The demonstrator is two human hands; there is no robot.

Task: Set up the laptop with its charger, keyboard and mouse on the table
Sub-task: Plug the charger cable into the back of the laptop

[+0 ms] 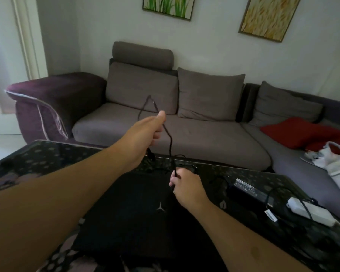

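The closed laptop (145, 209) lies flat at the middle of the dark patterned table (47, 160). The charger brick (245, 190) sits to its right, beside a white power strip (310, 210). The left hand (145, 132) is raised and pinches the charger cable (168, 134); the right hand (186, 185) pinches the same cable lower, just above the lid. Judgement: the cable is being untangled; draw it out slowly, hand over hand, so no loop tightens into a knot. No keyboard or mouse is seen. A grey sofa (185, 134) stands behind.
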